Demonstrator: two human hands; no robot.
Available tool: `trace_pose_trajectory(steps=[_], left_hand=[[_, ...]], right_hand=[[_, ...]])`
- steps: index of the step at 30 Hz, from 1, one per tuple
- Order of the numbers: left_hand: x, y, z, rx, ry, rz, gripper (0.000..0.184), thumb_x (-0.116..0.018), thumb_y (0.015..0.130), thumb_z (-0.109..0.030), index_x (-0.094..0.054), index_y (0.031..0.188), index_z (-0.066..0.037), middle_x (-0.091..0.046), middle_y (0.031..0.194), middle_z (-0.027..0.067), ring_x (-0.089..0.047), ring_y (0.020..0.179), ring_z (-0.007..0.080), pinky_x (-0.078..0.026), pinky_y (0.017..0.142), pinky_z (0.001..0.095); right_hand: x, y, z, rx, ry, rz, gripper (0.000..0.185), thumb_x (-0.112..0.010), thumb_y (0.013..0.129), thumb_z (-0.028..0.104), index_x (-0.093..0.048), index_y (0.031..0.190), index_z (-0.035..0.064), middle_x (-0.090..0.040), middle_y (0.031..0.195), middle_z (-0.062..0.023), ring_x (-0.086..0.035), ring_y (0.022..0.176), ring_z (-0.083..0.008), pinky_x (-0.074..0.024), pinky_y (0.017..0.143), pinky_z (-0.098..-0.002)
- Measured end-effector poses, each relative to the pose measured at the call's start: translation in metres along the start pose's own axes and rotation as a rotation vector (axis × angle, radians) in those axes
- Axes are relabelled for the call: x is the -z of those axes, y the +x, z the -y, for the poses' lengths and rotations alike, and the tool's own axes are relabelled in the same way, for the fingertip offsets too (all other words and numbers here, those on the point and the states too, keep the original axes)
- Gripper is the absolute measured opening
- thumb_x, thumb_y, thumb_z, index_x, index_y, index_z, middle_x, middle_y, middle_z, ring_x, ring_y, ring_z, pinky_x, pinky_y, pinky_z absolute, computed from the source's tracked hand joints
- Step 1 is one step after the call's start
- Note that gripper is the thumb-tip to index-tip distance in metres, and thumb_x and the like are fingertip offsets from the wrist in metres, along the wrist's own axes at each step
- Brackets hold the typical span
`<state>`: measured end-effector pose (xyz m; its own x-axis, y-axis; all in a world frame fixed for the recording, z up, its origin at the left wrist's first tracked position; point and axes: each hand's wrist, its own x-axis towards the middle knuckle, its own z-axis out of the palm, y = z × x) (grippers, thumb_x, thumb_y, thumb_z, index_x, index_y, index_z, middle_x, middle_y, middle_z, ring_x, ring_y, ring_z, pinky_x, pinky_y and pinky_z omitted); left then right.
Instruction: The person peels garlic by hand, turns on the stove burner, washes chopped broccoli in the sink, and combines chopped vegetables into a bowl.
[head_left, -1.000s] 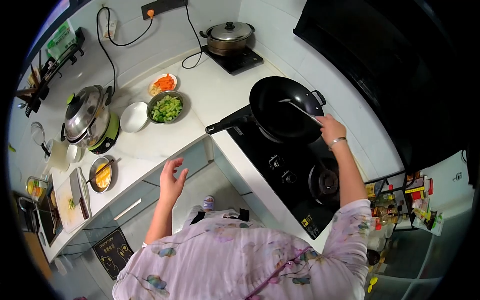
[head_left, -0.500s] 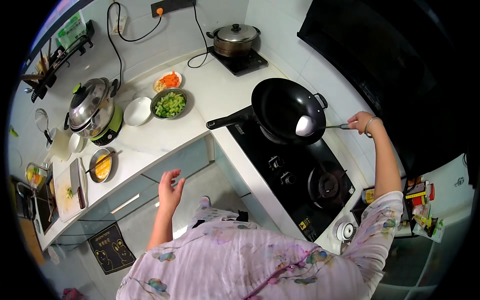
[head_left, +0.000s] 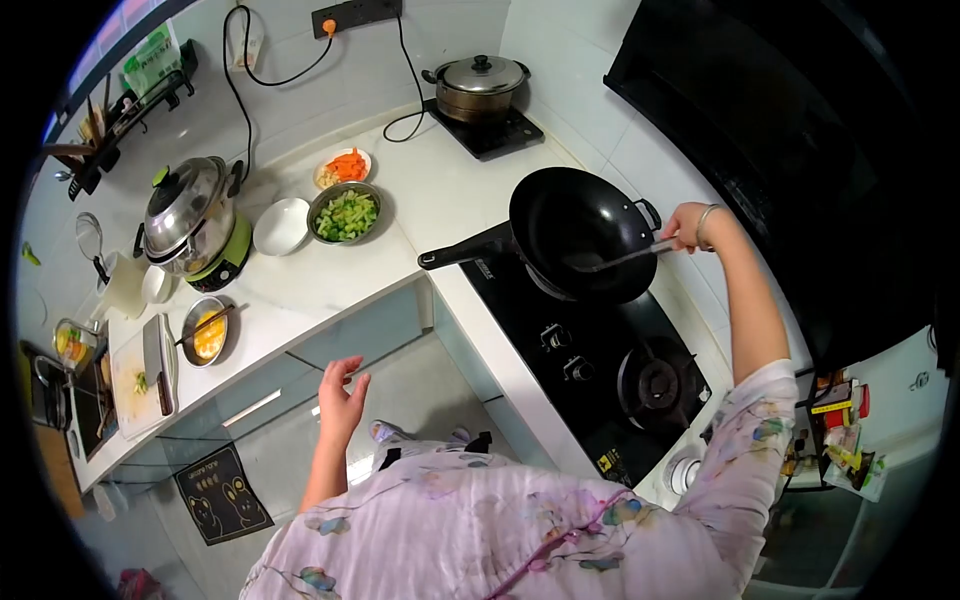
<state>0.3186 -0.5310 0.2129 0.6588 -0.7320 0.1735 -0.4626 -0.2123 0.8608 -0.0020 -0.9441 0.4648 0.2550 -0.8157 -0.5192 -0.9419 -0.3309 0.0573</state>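
Observation:
My right hand (head_left: 690, 227) is wrapped around the handle of a metal spatula (head_left: 628, 258). Its blade dips into a black wok (head_left: 560, 205) on the far burner of the gas stove (head_left: 570, 340) and shows only as a thin dark edge. No food can be made out in the wok, whose long handle (head_left: 460, 252) points left over the counter. In front of my body hangs my left hand (head_left: 343, 398), fingers apart, holding nothing, short of the counter edge.
On the counter (head_left: 310, 285) are a bowl of chopped green vegetables (head_left: 345, 214), a plate with orange pieces (head_left: 346, 165), a white dish (head_left: 281, 227), and an egg bowl with chopsticks (head_left: 207, 340). A cleaver (head_left: 154, 362) lies left; a lidded pot (head_left: 478, 88) stands behind.
My right hand has moved left, nearer the wok. The spatula blade has gone lower and turned, so its bright face no longer shows. My left hand has barely moved.

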Motion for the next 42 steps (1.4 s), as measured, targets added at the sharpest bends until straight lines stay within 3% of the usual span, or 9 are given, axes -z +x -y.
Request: trace_pose_trajectory(steps=[6,8,16,23,26,28,32,38,42], left_hand=[[0.009,-0.002,-0.002,-0.004,0.007,-0.018,0.026,-0.064,0.074,-0.003,-0.059,0.099,-0.003,-0.058,0.092,0.0104,-0.058,0.088,0.0231,-0.048,0.073,0.0327],[0.013,-0.001,-0.002,-0.011,0.015,-0.028,0.026,-0.065,0.074,-0.003,-0.059,0.099,-0.003,-0.058,0.092,0.0102,-0.058,0.088,0.0231,-0.048,0.073,0.0326],[0.011,-0.004,0.001,0.011,0.011,-0.023,0.025,-0.064,0.074,-0.004,-0.059,0.099,-0.003,-0.058,0.092,0.0109,-0.058,0.088,0.0238,-0.048,0.073,0.0325],[0.001,0.002,-0.005,-0.009,-0.023,0.019,0.025,-0.065,0.074,-0.005,-0.059,0.099,-0.003,-0.058,0.092,0.0109,-0.058,0.088,0.0243,-0.047,0.074,0.0328],[0.001,0.005,-0.01,-0.016,-0.01,0.027,0.026,-0.065,0.074,-0.006,-0.059,0.099,-0.003,-0.058,0.092,0.0111,-0.058,0.088,0.0243,-0.047,0.074,0.0326],[-0.001,0.007,-0.011,-0.015,-0.016,0.044,0.026,-0.065,0.074,-0.006,-0.059,0.099,-0.002,-0.058,0.092,0.0109,-0.058,0.087,0.0239,-0.047,0.073,0.0322],[-0.007,0.009,-0.007,-0.044,-0.031,0.063,0.026,-0.065,0.074,-0.006,-0.059,0.099,-0.002,-0.058,0.092,0.0107,-0.058,0.086,0.0237,-0.047,0.073,0.0319],[-0.01,0.009,-0.011,-0.04,-0.041,0.075,0.025,-0.065,0.074,-0.005,-0.06,0.098,-0.002,-0.058,0.091,0.0111,-0.058,0.085,0.0243,-0.047,0.072,0.0319],[-0.008,0.01,-0.009,-0.047,-0.01,0.077,0.025,-0.065,0.074,-0.005,-0.06,0.098,-0.002,-0.058,0.09,0.0112,-0.058,0.084,0.0241,-0.047,0.071,0.0321]], right_hand=[[-0.009,0.043,0.009,0.072,-0.096,-0.123,0.033,-0.068,0.072,0.007,-0.066,0.104,0.014,-0.065,0.073,-0.0066,-0.057,0.056,-0.0163,-0.0476,0.051,-0.0329],[-0.019,0.045,0.016,0.07,-0.074,-0.15,0.034,-0.069,0.068,0.005,-0.066,0.101,0.0106,-0.067,0.081,-0.007,-0.062,0.07,-0.02,-0.0507,0.06,-0.0331],[0.021,0.001,0.014,-0.031,-0.211,0.111,0.029,-0.071,0.068,0.006,-0.069,0.095,0.0143,-0.063,0.066,-0.0055,-0.055,0.053,-0.0127,-0.0456,0.049,-0.0289],[-0.045,0.081,-0.002,0.162,-0.12,-0.393,0.03,-0.07,0.069,0.006,-0.066,0.099,0.0103,-0.064,0.071,-0.0084,-0.06,0.058,-0.0161,-0.0493,0.056,-0.0319],[-0.039,0.051,0.002,0.194,-0.13,-0.28,0.034,-0.071,0.07,0.01,-0.066,0.103,0.0144,-0.064,0.071,-0.0075,-0.058,0.059,-0.0151,-0.0489,0.058,-0.033],[-0.011,0.0,0.018,0.027,-0.103,0.029,0.033,-0.071,0.071,0.009,-0.066,0.103,0.0143,-0.064,0.072,-0.0079,-0.059,0.061,-0.0151,-0.0488,0.059,-0.0324],[0.008,-0.023,0.029,-0.041,-0.233,0.068,0.032,-0.07,0.071,0.007,-0.067,0.102,0.0148,-0.063,0.069,-0.0072,-0.057,0.058,-0.0139,-0.0476,0.056,-0.031],[-0.05,0.059,0.029,0.022,-0.273,-0.295,0.027,-0.064,0.075,0.019,-0.066,0.101,0.013,-0.065,0.097,-0.0072,-0.062,0.092,-0.0239,-0.0489,0.078,-0.0342],[-0.064,0.072,0.034,-0.098,-0.303,-0.328,0.024,-0.058,0.076,0.016,-0.066,0.099,0.0147,-0.065,0.098,-0.0084,-0.061,0.091,-0.0249,-0.0492,0.077,-0.0353]])
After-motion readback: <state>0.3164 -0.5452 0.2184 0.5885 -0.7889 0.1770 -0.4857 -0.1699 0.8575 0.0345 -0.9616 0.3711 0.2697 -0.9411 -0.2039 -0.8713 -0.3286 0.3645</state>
